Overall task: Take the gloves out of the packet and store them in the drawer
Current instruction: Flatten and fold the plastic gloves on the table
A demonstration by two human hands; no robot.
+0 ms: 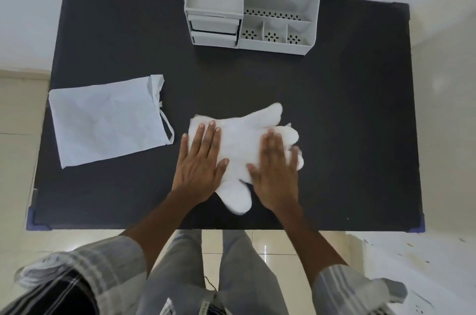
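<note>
At the left edge of the black table (108,31) lies the white drawstring packet (105,119), flat and slightly overhanging the table's side, its gathered mouth and loose strings turned toward the middle. Just to its right, apart from it, the white gloves (242,139) lie in a stack near the table's front centre, cuffs to the left and fingers fanned to the right; how many gloves are stacked cannot be told.

The left hand (199,162) rests palm down on the cuff end, its grip released, fingers straight and spread. The right hand (277,170) presses flat on the finger end, also released and open, and is blurred; it covers part of the glove fingers. One glove thumb sticks out toward the near edge between the two hands.

Farther back, right of centre, stands a white desk organiser (275,5), its top cut off by the frame. Its two small drawers (213,30) on the left side look closed, though they are hard to make out.
</note>
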